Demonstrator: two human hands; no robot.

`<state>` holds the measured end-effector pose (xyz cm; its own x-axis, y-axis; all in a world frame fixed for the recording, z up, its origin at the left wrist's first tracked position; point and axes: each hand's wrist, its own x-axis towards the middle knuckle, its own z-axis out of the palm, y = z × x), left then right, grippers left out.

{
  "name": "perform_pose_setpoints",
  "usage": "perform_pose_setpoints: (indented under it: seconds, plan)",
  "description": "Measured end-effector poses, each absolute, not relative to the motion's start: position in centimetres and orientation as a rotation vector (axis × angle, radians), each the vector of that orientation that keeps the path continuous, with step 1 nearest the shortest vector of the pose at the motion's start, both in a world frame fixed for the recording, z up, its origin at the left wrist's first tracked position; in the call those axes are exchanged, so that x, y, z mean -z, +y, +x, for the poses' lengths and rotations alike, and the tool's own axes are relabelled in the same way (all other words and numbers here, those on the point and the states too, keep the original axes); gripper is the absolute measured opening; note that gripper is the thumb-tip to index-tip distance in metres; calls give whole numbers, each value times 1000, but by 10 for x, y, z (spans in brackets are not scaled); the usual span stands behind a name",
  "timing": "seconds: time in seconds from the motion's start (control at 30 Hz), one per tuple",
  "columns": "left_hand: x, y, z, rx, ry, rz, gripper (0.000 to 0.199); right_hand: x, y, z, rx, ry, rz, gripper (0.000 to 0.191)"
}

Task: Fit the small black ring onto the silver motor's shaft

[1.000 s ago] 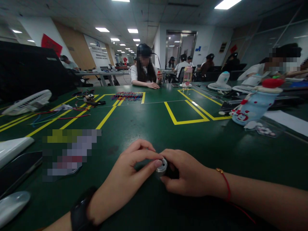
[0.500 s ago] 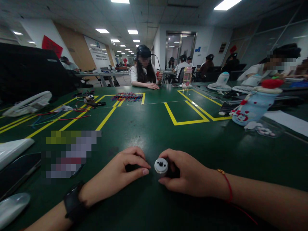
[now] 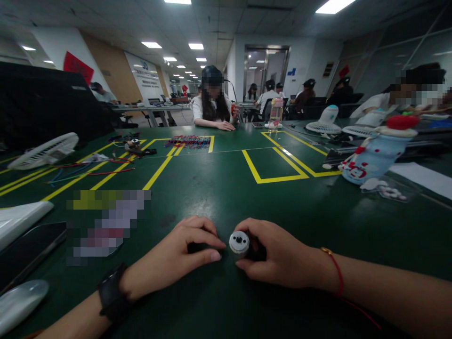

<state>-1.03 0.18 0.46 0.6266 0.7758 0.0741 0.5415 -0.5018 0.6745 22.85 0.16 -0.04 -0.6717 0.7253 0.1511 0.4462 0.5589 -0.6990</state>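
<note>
A small silver metal cylinder (image 3: 239, 241), which looks like a small motor, stands upright with a dark centre and small dark holes in its round top face. My right hand (image 3: 273, 252) has its fingers and thumb around the right side of it. Most of its lower body is hidden or in shadow. Just left of the cylinder, my left hand (image 3: 189, 245) rests with bent fingers and the thumb apart, holding nothing. Its fingertips are close to the cylinder, with a narrow gap between. Both hands are low over the dark green table (image 3: 197, 197).
A white mouse (image 3: 23, 301) and a dark flat device (image 3: 33, 254) lie at the left. Coloured wires (image 3: 90, 165) spread behind, near a pile of thin wires (image 3: 189, 142). A blue bottle (image 3: 376, 153) stands right. Across the table sits a person (image 3: 212, 101); others work behind.
The whole view has shifted very slightly, so hands and table things appear a little further right. My grip on the cylinder looks the same, and my left hand remains beside it.
</note>
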Motion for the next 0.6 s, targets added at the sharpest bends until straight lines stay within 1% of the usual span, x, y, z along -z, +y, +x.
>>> perform_pose_setpoints:
  seconds: [0.13, 0.23, 0.3, 0.4, 0.5, 0.6]
  plan:
    - [-3, 7, -16, -696, 1204, 1927, 24, 0, 1, 230, -890, -2383, -949, 37]
    - [4, 13, -22, -886, 1320, 1714, 24, -1, 1, 230, -883, -2384, -939, 36]
    - [6, 15, -24, -914, 1314, 1677, 24, -1, 1, 230, -884, -2385, -939, 37]
    - [2, 13, -23, -766, 1253, 1821, 21, 0, 2, 230, -880, -2391, -949, 36]
    - [-4, 5, -18, -548, 1124, 2089, 8, 0, 2, 229, -877, -2395, -939, 35]
    - [-7, -2, -13, -434, 1087, 2262, 23, 1, 3, 229, -873, -2395, -921, 35]
